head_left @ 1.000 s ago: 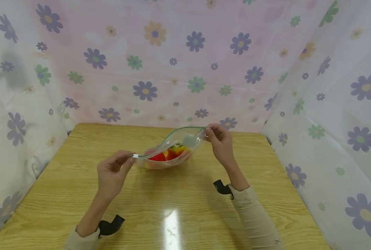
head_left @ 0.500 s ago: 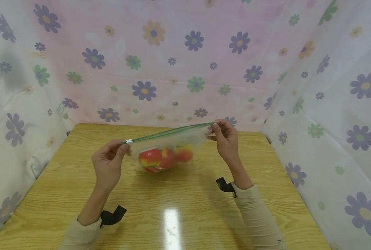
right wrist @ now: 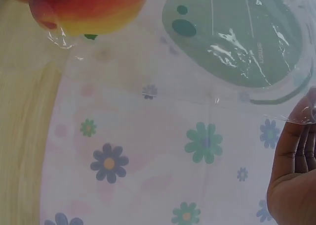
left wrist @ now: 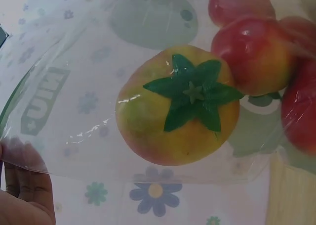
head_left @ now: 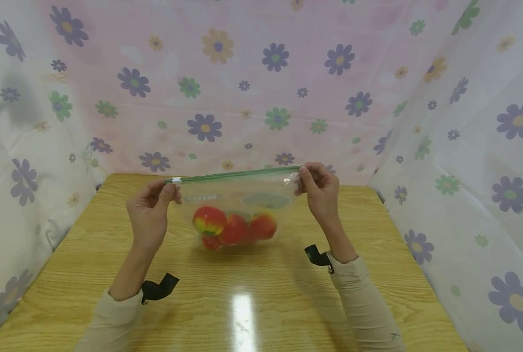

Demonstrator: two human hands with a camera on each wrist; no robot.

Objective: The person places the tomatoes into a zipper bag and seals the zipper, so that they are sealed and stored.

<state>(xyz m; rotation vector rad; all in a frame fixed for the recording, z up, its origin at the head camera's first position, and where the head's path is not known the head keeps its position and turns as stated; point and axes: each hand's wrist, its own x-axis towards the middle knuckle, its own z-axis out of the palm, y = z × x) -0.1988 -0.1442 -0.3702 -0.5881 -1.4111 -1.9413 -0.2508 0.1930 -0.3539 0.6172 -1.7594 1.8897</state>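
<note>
A clear zip bag (head_left: 230,198) with a green zip strip and a white slider (head_left: 176,181) hangs upright between my hands. Several red and yellow tomato-like fruits (head_left: 235,230) lie in its lower part; one with a green star-shaped calyx (left wrist: 192,94) faces the left wrist camera. My left hand (head_left: 148,215) pinches the top left corner beside the slider. With thumb and fingers, my right hand (head_left: 322,193) pinches the top right corner. Between them the strip looks taut, its two edges lying close together. Whether the bag's bottom touches the table cannot be told.
A wood-grain table (head_left: 261,283) spreads beneath the bag. Flower-printed cloth (head_left: 252,88) stands behind it and along both sides. A black curved mount (head_left: 160,287) sits at the left wrist and another black mount (head_left: 317,255) at the right.
The bag's mouth, gaping a second ago, has been drawn straight and narrow. Both hands have risen and spread apart, and the bag now hangs upright with the fruits at its bottom.
</note>
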